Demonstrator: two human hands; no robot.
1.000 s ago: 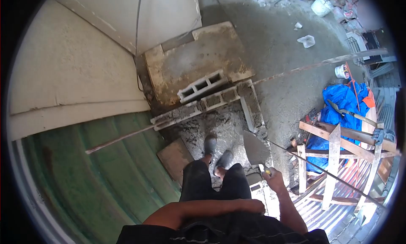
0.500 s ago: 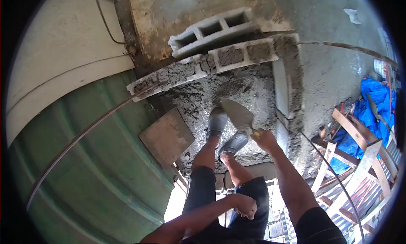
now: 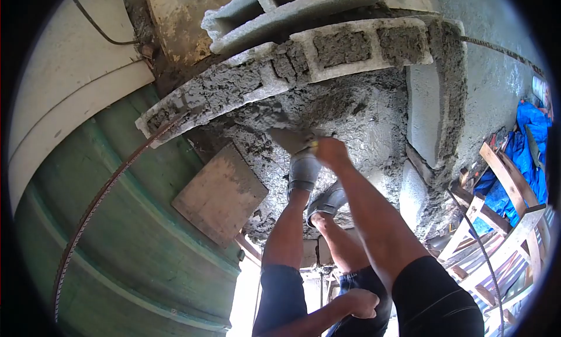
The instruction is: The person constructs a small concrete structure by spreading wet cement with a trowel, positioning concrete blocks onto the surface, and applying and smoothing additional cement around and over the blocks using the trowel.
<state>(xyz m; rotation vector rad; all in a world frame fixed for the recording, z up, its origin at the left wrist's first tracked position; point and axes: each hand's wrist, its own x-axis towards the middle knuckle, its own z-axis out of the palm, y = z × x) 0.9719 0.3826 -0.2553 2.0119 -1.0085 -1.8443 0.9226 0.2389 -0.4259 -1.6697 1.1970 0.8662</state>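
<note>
My right hand (image 3: 333, 153) is closed around the handle of a trowel (image 3: 287, 139). The trowel's blade points left, low over the wet mortar (image 3: 345, 112) just beyond my left shoe (image 3: 304, 170). My left hand (image 3: 363, 303) is curled into a fist by my thigh, with nothing seen sticking out of it. Past the mortar runs a curved row of concrete blocks (image 3: 269, 91), their cells filled with mortar. A loose hollow block (image 3: 292, 12) lies behind that row.
A square board (image 3: 222, 195) lies left of my feet, against green corrugated sheeting (image 3: 117, 232). Rebar (image 3: 105, 191) juts out over the sheeting, and another bar (image 3: 505, 53) sticks out at the upper right. Wooden framing (image 3: 514, 232) and a blue tarp (image 3: 517, 156) are on the right.
My right hand has carried the trowel left and forward, from beside my right shoe to beyond my left one. The view has moved closer to the blocks. My left hand stays a fist.
</note>
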